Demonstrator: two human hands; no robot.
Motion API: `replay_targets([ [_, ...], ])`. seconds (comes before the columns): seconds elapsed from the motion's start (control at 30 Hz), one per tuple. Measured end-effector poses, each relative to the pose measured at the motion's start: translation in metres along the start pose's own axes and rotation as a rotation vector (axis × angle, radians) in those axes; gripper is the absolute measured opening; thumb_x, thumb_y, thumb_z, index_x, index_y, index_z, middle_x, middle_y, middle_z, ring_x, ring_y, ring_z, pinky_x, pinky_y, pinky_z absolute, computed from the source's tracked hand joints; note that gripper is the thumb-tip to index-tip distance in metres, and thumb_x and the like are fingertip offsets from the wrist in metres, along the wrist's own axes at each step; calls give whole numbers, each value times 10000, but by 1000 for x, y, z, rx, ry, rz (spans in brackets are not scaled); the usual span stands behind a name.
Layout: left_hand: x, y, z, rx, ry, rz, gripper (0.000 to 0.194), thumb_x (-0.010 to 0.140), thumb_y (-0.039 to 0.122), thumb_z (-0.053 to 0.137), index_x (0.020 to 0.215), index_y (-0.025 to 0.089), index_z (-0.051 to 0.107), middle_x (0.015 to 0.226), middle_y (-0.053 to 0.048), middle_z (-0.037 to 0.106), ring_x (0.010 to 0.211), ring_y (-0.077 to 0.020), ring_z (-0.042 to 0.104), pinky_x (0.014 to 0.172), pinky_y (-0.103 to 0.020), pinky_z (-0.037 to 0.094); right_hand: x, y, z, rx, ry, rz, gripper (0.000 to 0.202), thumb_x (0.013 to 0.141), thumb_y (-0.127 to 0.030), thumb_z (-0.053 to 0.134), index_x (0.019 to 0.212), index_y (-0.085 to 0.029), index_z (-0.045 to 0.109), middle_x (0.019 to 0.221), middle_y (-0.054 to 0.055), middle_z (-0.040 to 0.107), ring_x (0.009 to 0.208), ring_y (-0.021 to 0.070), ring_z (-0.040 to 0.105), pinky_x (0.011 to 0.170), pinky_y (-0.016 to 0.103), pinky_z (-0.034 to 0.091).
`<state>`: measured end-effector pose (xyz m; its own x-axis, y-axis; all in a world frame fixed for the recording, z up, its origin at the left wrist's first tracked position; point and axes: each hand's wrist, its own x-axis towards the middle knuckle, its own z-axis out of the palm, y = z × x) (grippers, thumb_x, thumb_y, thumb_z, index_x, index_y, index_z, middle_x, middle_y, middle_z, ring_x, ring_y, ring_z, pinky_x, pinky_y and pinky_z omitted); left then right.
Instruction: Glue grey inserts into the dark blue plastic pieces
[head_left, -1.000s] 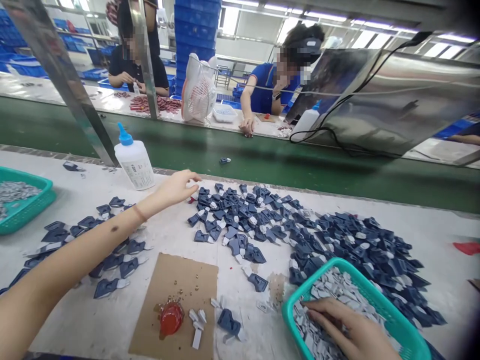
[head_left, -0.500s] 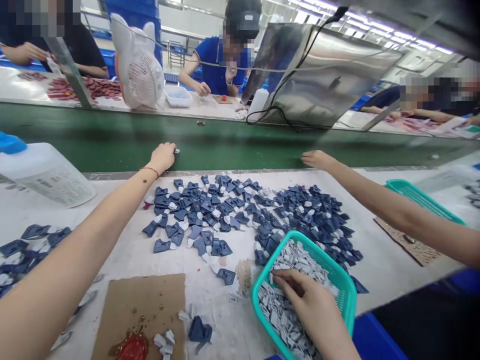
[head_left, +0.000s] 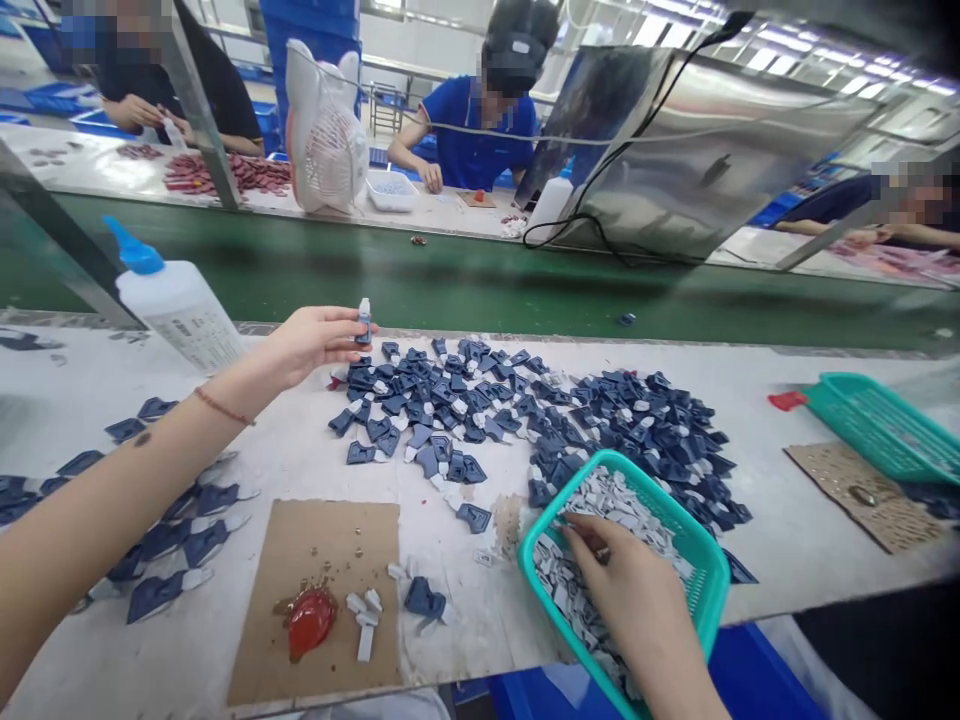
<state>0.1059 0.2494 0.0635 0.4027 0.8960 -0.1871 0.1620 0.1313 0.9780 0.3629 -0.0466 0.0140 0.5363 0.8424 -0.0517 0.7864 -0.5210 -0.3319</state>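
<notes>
My left hand is raised at the table's far edge, near the green belt. Its fingers pinch a small dark-blue part with a white tip, held upright. My right hand reaches into a teal basket of small light-grey pieces. Its thumb and fingertips are together among the pieces; whatever is between them is mostly hidden. A heap of dark-blue parts with white tips spreads behind the basket. One blue part lies beside a cardboard sheet bearing a red blob and several grey pieces.
A white bottle with a blue nozzle stands at left, near more blue parts. Beyond the green belt sit co-workers, a white fan and a metal panel. Another teal basket stands at right.
A co-worker's arm at right has withdrawn, and a blue part now lies on the belt. My left hand has turned, bringing its part upright. My right hand stays in the basket. The view has shifted.
</notes>
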Motion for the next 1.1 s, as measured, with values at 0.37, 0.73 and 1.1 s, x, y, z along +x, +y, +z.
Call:
replay_targets([
  [0.37, -153, -12, -46, -229, -111, -167, 286, 742, 333, 773, 1003, 215, 775, 1130, -94, 739, 833, -221, 720, 629, -214, 605, 8, -1, -2, -7, -47, 6, 344, 821, -385, 445, 797, -191, 728, 890, 112, 770, 783, 294, 703, 634, 358, 500],
  [0.73, -245, -71, -43, -512, 38, -448, 312, 751, 345, 783, 1038, 231, 747, 1157, -73, 731, 921, -236, 710, 687, -234, 604, 0, -5, 2, -39, -23, -34, 330, 778, -405, 485, 877, -203, 726, 911, 87, 761, 785, 278, 693, 700, 364, 511],
  [1.1, -268, -99, -34, -611, 189, -511, 315, 796, 291, 725, 1094, 191, 699, 1184, -90, 714, 902, -219, 702, 688, -246, 587, 12, 0, 7, -57, -28, -36, 299, 815, -344, 476, 796, -190, 732, 825, 99, 774, 747, 281, 708, 635, 352, 507],
])
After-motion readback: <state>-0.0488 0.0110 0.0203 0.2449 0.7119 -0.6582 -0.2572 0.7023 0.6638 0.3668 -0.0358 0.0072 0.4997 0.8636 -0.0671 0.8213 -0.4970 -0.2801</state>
